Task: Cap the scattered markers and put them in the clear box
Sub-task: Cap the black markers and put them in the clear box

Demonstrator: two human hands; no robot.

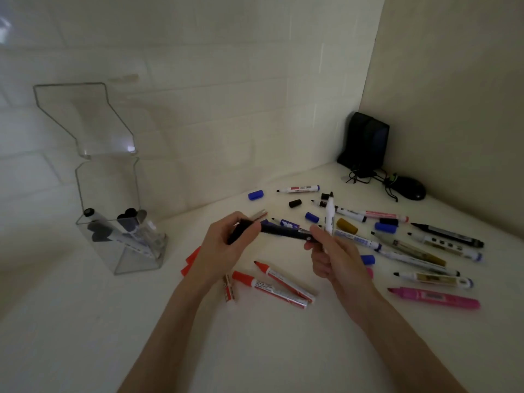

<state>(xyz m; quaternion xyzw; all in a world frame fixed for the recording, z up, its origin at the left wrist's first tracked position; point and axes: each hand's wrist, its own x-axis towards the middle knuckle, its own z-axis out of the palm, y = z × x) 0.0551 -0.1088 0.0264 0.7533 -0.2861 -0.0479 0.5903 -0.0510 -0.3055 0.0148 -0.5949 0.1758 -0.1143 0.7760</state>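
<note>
Our left hand grips one end of a dark marker, our right hand pinches its other end plus an upright white marker, scattered markers at three o'clock on the counter, clear box at nine o'clock.

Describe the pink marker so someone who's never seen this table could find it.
On the white table, look right of the right hand. At the near edge of the scattered markers lies the pink marker. Its neighbours have white barrels; this one is pink all over.
</note>
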